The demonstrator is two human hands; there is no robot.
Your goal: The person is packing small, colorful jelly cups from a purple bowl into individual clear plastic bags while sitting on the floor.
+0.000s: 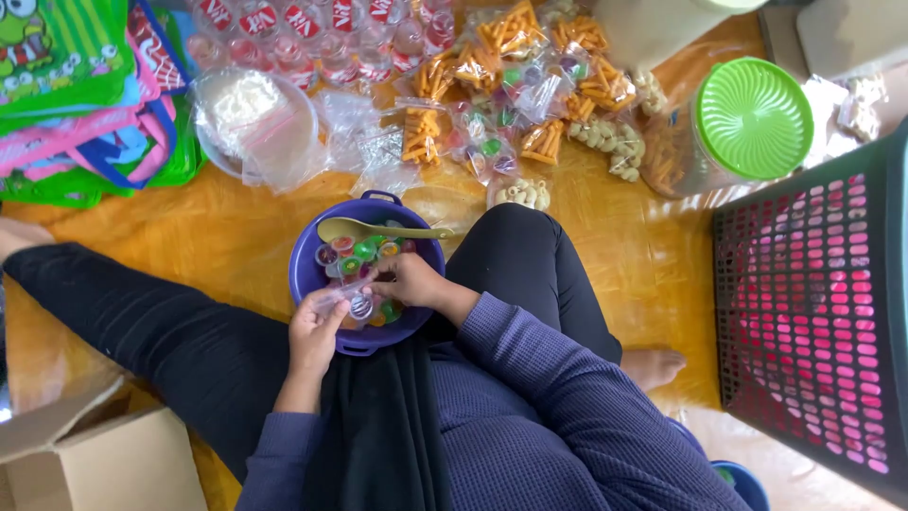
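Observation:
A purple bowl (305, 274) sits between my legs, filled with small coloured jelly cups (363, 252). A pale yellow spoon (378, 230) lies across its far rim. My left hand (315, 333) holds a small clear plastic bag (342, 301) over the bowl's near side. Fingers pinched, my right hand (409, 280) is at the bag's mouth, over the jelly cups; whether it grips a cup is hidden.
Filled snack bags (511, 85) with orange sticks and jelly cups lie on the yellow mat. Around them: sealed water cups (312, 38), a bowl of clear bags (255, 123), a green-lidded jar (752, 118), bright tote bags (76, 95), a dark slotted basket (813, 322), a cardboard box (85, 454).

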